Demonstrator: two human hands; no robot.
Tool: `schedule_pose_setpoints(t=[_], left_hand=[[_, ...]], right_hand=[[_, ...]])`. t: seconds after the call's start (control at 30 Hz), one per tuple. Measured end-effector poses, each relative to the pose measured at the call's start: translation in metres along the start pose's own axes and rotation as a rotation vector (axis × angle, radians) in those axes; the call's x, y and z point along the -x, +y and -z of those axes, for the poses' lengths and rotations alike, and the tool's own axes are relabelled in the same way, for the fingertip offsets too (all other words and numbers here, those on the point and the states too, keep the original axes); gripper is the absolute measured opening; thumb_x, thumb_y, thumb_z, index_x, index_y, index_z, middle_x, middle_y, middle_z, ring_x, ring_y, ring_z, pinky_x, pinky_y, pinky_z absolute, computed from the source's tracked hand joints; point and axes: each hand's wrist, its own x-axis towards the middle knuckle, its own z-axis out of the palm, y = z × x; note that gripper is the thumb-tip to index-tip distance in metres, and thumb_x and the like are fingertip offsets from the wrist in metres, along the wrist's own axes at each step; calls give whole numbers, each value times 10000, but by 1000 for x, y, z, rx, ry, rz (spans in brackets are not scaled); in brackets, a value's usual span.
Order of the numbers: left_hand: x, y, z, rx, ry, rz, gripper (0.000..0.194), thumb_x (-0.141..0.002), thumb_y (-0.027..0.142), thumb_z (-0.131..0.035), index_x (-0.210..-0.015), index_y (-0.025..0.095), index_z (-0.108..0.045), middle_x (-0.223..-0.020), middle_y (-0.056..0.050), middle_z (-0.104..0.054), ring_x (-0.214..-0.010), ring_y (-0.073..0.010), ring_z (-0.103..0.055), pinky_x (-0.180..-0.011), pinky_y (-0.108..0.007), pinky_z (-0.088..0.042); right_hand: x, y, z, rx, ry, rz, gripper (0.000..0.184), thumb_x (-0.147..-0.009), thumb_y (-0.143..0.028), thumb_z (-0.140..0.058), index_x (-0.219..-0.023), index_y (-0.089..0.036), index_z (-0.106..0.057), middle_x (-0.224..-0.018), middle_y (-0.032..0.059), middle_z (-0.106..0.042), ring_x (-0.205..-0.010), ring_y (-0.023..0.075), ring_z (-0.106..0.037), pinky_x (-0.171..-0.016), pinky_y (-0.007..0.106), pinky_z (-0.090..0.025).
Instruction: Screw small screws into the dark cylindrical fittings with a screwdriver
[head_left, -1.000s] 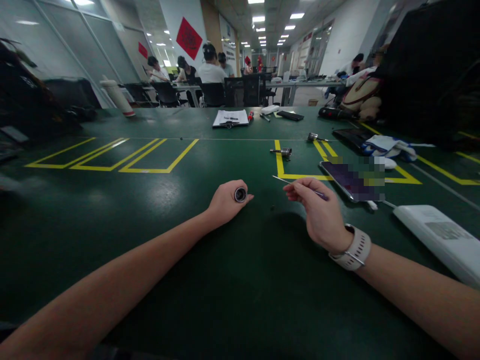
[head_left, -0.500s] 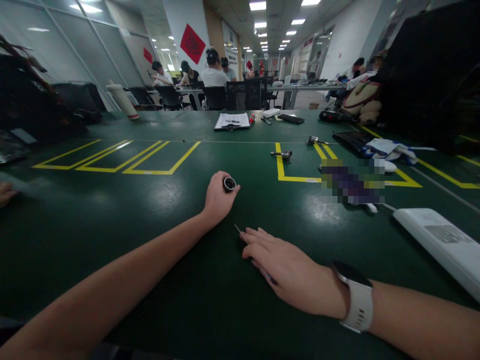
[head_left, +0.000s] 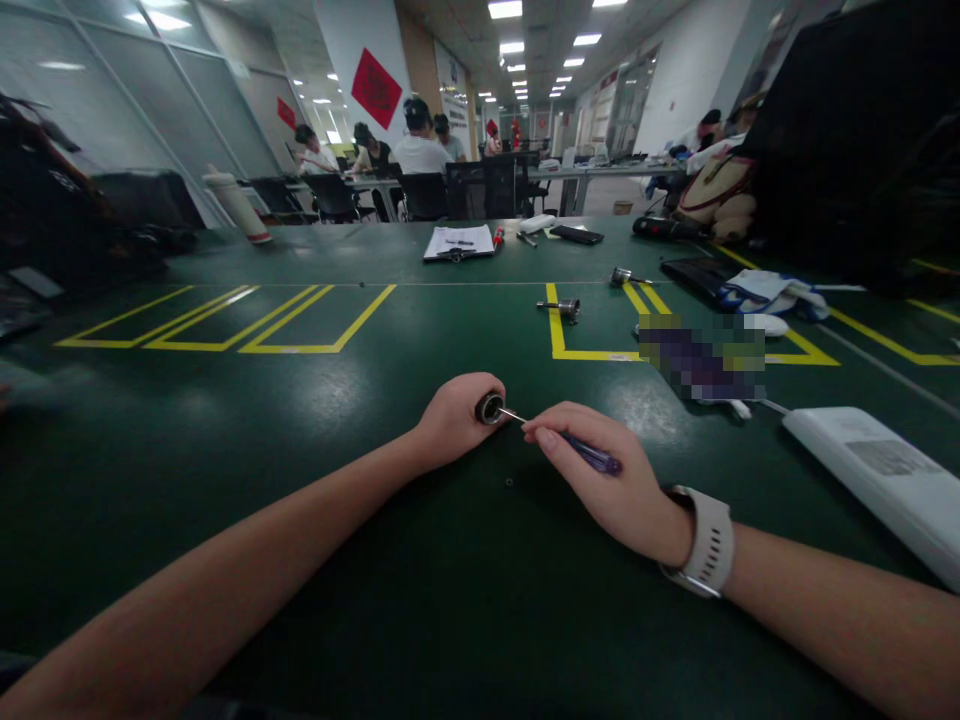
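My left hand (head_left: pixel 459 420) is wrapped around a short dark cylindrical part (head_left: pixel 490 408) with a bright metal rim, its hollow end turned to the right. Between the thumb and fingers of my right hand (head_left: pixel 600 470) is a screwdriver (head_left: pixel 592 455) with a purple handle. Its thin metal shaft points left, and the tip is at the mouth of the cylinder; how deep it sits I cannot tell. On the green table (head_left: pixel 360 620) just below the hands lies a tiny ring-like piece (head_left: pixel 509 482).
Two metal parts with shafts (head_left: pixel 568 308) (head_left: pixel 621 276) lie by the yellow tape (head_left: pixel 596 356). A white box-shaped device (head_left: pixel 847 450) stands at the right, near a cloth (head_left: pixel 776 293). Farther back are a clipboard (head_left: pixel 459 243) and a black phone-like slab (head_left: pixel 577 235). People sit at tables beyond.
My right hand has lifted off the table and turned, bringing the screwdriver tip to the cylinder's mouth. My left hand has moved right and slightly nearer. The tiny ring-like piece has come into view.
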Motion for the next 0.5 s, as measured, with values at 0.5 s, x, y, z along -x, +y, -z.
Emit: schedule_pose_setpoints(t=[0.5], left_hand=[[1,1,0,-15,-23,-81,191,-794,305,-551,-679,170,-478,-642,19,-493,-590,-108,-457,-549,-233,-346]], right_hand=[[2,3,-6,63,-94,35,133,-858,-179,-488,-885,-212,-614,-873,47,-639,-831,185,-588,-779,356,-463]])
